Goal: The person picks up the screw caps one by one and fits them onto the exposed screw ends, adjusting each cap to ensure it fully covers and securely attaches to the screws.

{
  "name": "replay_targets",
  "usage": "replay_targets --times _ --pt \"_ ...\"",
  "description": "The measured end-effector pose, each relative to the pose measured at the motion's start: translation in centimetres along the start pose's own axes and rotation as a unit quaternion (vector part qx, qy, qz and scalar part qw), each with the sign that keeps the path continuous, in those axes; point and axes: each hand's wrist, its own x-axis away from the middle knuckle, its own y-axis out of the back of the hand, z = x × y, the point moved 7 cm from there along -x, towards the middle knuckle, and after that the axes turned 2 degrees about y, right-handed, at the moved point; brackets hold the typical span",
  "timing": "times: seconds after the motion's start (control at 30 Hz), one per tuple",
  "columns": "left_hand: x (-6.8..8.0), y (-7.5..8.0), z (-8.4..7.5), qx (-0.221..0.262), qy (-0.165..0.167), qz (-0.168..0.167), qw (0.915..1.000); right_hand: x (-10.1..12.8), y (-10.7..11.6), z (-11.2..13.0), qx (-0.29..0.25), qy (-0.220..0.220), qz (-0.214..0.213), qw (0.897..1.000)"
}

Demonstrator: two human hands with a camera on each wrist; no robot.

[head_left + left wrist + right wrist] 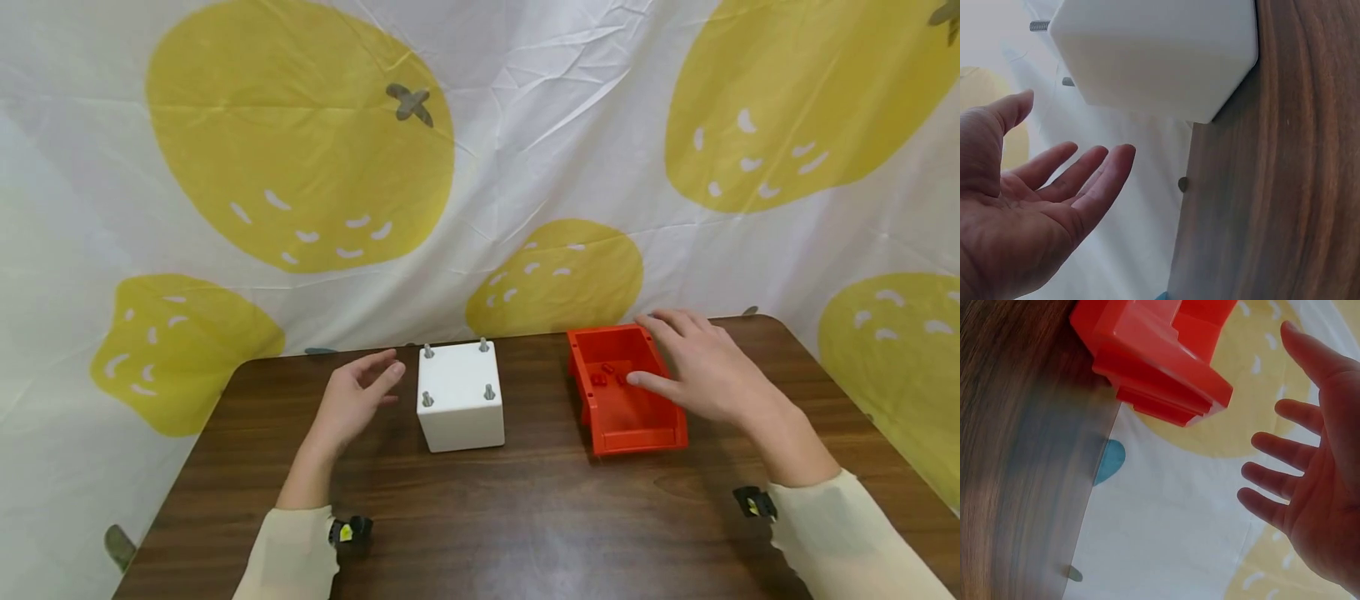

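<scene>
A white cube block (pixel 460 397) with several grey threaded studs on top stands on the brown wooden table (pixel 480 517). My left hand (pixel 358 398) hovers just left of it, fingers straight, holding nothing; the left wrist view shows the bare palm (pixel 1035 206) below the block (pixel 1154 53). An orange bin (pixel 624 389) with small red parts inside sits to the right. My right hand (pixel 693 358) is spread over the bin's right side, fingers straight, gripping nothing. From the right wrist the bin (pixel 1154 359) shows beside the spread fingers (pixel 1272 475).
A white cloth with yellow fruit shapes (pixel 300 142) hangs behind the table and falls past its far and side edges. Bare tabletop lies in front of the block and bin. Both forearms wear cream sleeves with small wrist cameras.
</scene>
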Motion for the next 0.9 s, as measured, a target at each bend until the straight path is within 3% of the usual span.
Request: replay_targets --times 0.23,0.47,0.9 --pt "-0.4 -0.3 0.9 0.073 0.033 0.0 0.9968 -1.2 -0.7 0.7 -0.003 0.022 -0.003 1.0" --pt "-0.9 -0.8 1.5 0.108 0.052 -0.003 0.9927 -2.6 -1.7 1.5 -0.007 0.055 0.003 0.998" --pt "-1.1 -1.6 2.0 0.13 0.076 -0.004 0.9886 -5.1 -5.6 1.9 -0.042 0.023 0.124 0.991"
